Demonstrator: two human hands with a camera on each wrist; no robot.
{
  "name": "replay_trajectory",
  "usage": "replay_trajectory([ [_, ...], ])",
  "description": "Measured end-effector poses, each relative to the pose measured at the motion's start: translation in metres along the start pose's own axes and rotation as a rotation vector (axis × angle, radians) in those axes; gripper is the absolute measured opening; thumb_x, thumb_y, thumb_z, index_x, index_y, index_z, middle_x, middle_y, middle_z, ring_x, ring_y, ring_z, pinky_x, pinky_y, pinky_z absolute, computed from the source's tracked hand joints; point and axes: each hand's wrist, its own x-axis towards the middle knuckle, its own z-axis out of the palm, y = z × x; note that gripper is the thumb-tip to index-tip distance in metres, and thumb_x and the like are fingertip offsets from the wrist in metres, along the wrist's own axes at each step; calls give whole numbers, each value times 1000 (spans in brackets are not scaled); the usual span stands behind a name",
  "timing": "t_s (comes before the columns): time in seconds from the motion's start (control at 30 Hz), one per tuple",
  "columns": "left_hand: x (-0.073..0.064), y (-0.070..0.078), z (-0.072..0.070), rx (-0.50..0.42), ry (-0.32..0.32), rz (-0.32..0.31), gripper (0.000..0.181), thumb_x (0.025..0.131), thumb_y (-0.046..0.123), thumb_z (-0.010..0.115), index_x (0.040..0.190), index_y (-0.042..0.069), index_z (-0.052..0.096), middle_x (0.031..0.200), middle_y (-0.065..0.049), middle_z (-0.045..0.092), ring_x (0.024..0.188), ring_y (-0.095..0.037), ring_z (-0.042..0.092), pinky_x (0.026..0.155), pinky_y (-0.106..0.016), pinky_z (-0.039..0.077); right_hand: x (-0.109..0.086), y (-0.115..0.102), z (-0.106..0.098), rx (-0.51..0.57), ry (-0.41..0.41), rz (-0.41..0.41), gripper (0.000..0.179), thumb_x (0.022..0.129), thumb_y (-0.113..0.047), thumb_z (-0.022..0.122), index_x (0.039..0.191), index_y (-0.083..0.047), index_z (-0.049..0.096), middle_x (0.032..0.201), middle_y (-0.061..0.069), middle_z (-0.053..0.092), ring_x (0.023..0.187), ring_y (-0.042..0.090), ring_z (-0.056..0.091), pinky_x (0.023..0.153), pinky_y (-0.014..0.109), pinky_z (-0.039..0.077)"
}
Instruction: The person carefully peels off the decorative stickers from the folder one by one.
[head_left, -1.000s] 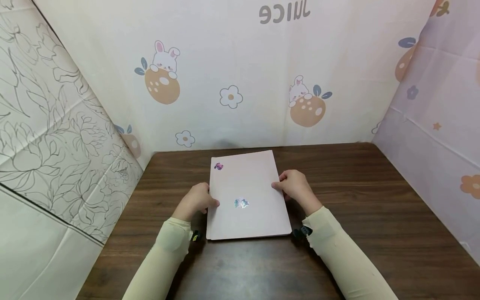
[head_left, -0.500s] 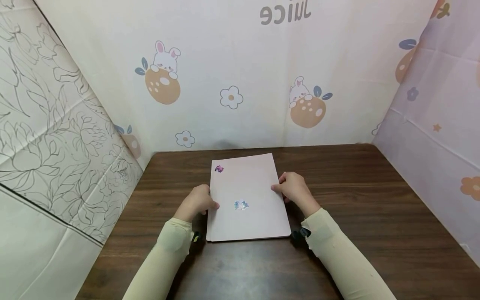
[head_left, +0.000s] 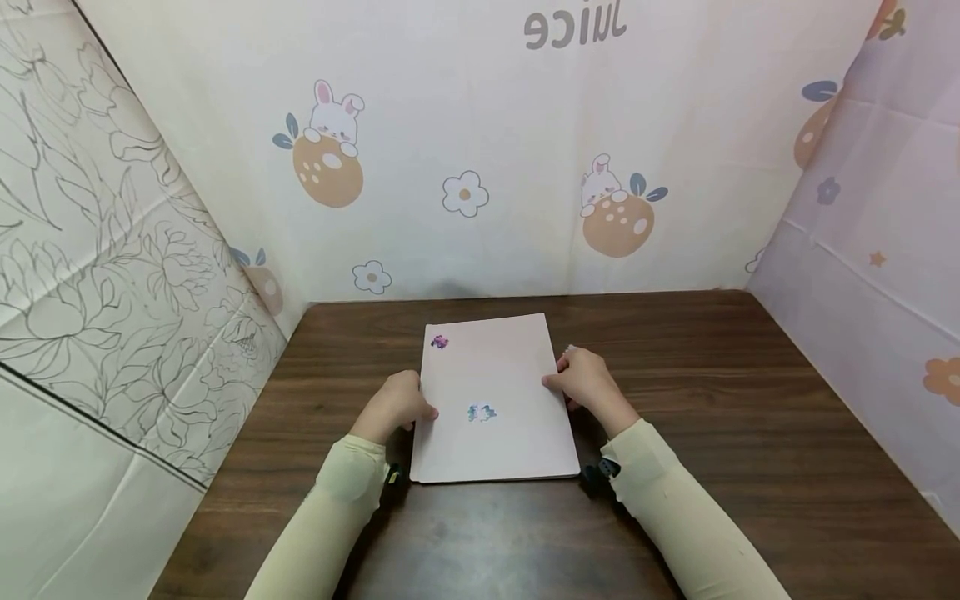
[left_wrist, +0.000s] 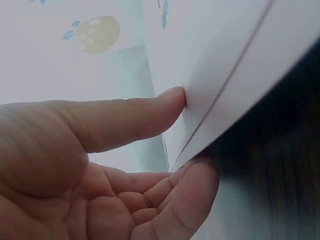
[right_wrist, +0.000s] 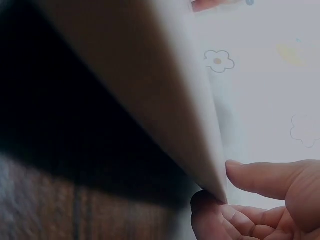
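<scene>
A pale pink, flat book (head_left: 495, 358) lies in the middle of the head view. On its cover are a small purple sticker (head_left: 439, 342) near the far left corner and a bluish sticker (head_left: 482, 412) lower down. My left hand (head_left: 396, 402) pinches the left edge, thumb on the cover and fingers curled beneath, as the left wrist view shows along a creased strip (left_wrist: 235, 110). The right edge is held by my right hand (head_left: 588, 379), thumb on top. In the right wrist view the book's side (right_wrist: 150, 75) hangs over dark shadow, with fingertips tucked under its corner.
A dark brown wooden table (head_left: 712, 400) extends around the book. Behind it rises a white cloth backdrop (head_left: 465, 125) printed with rabbits and fruit. A flower-patterned sheet (head_left: 112, 292) borders the left, and another printed cloth (head_left: 885, 275) borders the right.
Between both hands, the book has come down a little, its far edge now lower in the head view. Both hands keep the same grip. The head view has shifted slightly.
</scene>
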Motion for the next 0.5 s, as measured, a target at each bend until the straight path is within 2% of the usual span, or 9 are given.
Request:
replay_trajectory([
  [0.03,0,0,0,1,1,1,33,81,17,87,94,-1,62,80,-12,65,60,-25,69,56,-34,53,0,0,0,-1,-1,1,30,91,-23,78,104,1,65,98,20,63,63,23,69,57,34,60],
  [0.13,2,-1,0,3,7,4,34,81,16,87,97,-2,63,79,-12,65,60,-25,69,55,-34,53,0,-1,1,-6,-3,-8,29,91,-23,78,102,1,66,93,17,63,63,24,69,57,33,59],
  [0.3,5,-2,2,18,6,-1,35,80,16,88,98,-3,64,77,-11,65,60,-24,67,54,-33,52,1,0,3,-23,-5,-12,30,91,-24,78,103,1,67,94,17,63,63,22,69,57,33,59],
  [0.5,6,-1,7,30,20,1,33,79,17,89,94,-4,68,66,-11,65,54,-20,66,51,-29,50,4,3,4,-52,4,-6,33,91,-24,78,107,2,68,95,18,64,60,21,69,57,33,59],
])
